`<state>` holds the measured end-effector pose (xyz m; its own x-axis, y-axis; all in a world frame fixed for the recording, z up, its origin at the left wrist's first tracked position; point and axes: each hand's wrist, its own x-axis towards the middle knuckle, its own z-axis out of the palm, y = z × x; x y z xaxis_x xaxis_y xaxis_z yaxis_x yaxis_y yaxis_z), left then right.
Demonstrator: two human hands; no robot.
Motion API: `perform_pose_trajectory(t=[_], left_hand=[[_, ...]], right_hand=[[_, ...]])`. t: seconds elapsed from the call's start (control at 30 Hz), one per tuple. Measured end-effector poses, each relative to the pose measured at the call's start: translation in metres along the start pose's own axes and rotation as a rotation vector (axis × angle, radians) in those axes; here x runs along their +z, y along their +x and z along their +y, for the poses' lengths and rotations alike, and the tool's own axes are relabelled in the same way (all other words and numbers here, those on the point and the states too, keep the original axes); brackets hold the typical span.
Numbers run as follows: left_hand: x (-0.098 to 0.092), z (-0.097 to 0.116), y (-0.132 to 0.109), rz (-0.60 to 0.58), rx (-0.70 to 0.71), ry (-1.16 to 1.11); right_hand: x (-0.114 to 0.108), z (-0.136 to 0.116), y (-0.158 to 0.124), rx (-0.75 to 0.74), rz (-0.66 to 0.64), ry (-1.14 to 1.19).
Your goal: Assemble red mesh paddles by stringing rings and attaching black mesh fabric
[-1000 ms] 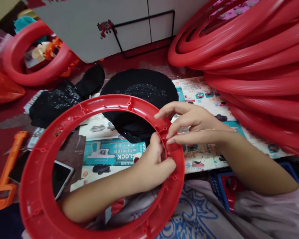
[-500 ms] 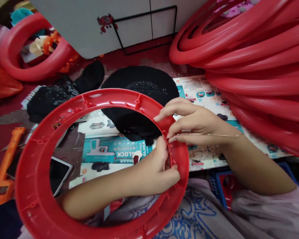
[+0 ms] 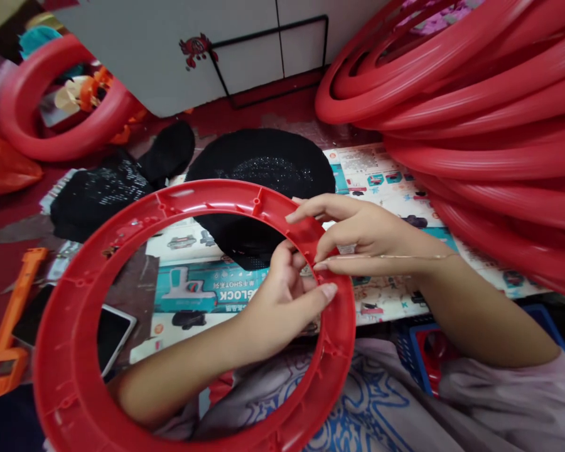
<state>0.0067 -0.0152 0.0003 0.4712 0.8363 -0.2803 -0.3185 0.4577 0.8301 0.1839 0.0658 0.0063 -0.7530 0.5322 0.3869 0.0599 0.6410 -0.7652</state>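
Observation:
A hollow red plastic ring (image 3: 78, 326), ribbed inside, is tilted over my lap with its open side facing me. My left hand (image 3: 287, 301) reaches up through its hole and grips the right inner rim, thumb on the channel and fingers partly hidden behind the rim. On the same part of the ring, my right hand (image 3: 358, 235) pinches with thumb and fingertips. A thin gold-coloured wire (image 3: 400, 256) runs from that pinch back along the hand to the wrist. Small metallic bits (image 3: 115, 246) sit in the ring's upper left channel; their kind is unclear.
Stacked red rings (image 3: 489, 150) fill the right side. Black fabric pieces (image 3: 282, 157) lie beyond the ring on printed cardboard (image 3: 183, 292). A phone-like device (image 3: 115, 333) and an orange plastic piece (image 3: 16, 314) are at left. A blue basket (image 3: 419, 364) stands at lower right.
My left thumb has straightened and shifted up along the rim, and the left fingers have moved slightly left. The ring's top edge appears a little lower. My right hand keeps its pinch.

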Motion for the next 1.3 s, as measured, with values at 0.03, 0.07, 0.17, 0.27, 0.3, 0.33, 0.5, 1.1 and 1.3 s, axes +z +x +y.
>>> perform_pose_trajectory(t=[0.03, 0.07, 0.17, 0.27, 0.3, 0.33, 0.5, 1.1, 1.3], left_hand=[[0.0, 0.0, 0.001, 0.046, 0.014, 0.023], [0.0, 0.0, 0.001, 0.075, 0.011, 0.057], [0.0, 0.001, 0.0, 0.114, -0.033, 0.187], [-0.003, 0.003, -0.003, 0.097, -0.074, 0.33], [-0.004, 0.003, -0.005, 0.074, -0.085, 0.38], [-0.006, 0.003, -0.006, 0.045, -0.092, 0.428], [-0.012, 0.004, -0.01, -0.08, -0.17, 0.542], [-0.011, 0.004, -0.011, -0.173, -0.19, 0.502], [-0.005, 0.005, -0.011, -0.189, -0.183, 0.397]], right_hand=[[0.001, 0.0, 0.001, 0.009, 0.0, 0.015], [0.001, 0.0, 0.002, 0.015, 0.0, 0.032], [0.0, 0.001, 0.004, -0.024, -0.013, 0.047], [-0.002, 0.0, 0.004, -0.063, -0.017, 0.039], [-0.002, 0.0, 0.004, -0.056, -0.014, 0.037], [-0.002, 0.0, 0.004, -0.05, -0.009, 0.034], [0.001, -0.001, 0.003, -0.078, 0.022, -0.017], [-0.004, -0.006, 0.003, -0.09, -0.047, -0.118], [-0.003, -0.004, 0.003, -0.079, -0.042, -0.06]])
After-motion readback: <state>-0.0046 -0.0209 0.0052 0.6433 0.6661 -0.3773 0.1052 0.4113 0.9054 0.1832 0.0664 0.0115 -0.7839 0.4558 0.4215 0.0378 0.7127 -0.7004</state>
